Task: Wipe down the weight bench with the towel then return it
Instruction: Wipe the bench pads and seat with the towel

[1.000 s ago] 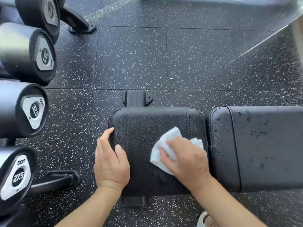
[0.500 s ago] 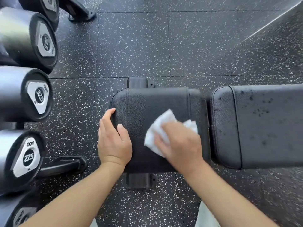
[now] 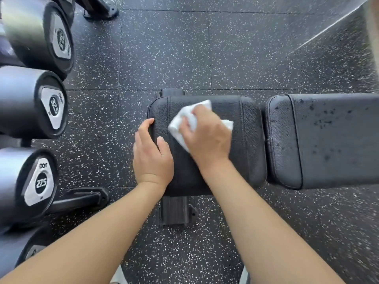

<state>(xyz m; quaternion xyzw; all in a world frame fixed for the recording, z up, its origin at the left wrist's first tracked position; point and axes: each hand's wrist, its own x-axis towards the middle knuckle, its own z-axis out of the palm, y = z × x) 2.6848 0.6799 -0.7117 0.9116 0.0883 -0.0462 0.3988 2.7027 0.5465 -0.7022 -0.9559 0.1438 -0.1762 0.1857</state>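
Below, the right hand (image 3: 207, 136) presses a crumpled white paper towel (image 3: 185, 121) onto the pebbled black leather seat pad (image 3: 246, 140) of the weight bench, its grip curled over the towel. The left hand (image 3: 151, 158) rests on the pad's rounded left edge, fingers relaxed. Cylindrical black dumbbells (image 3: 34, 105) with grey triangular end caps line the speckled rubber floor (image 3: 164, 54).

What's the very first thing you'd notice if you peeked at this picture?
The white towel jumps out against the black seat pad in the middle, with the right hand pressing it down. The left hand rests on the pad's left edge. Down the left side stand big dumbbells, and dark spots dot the long back pad on the right.
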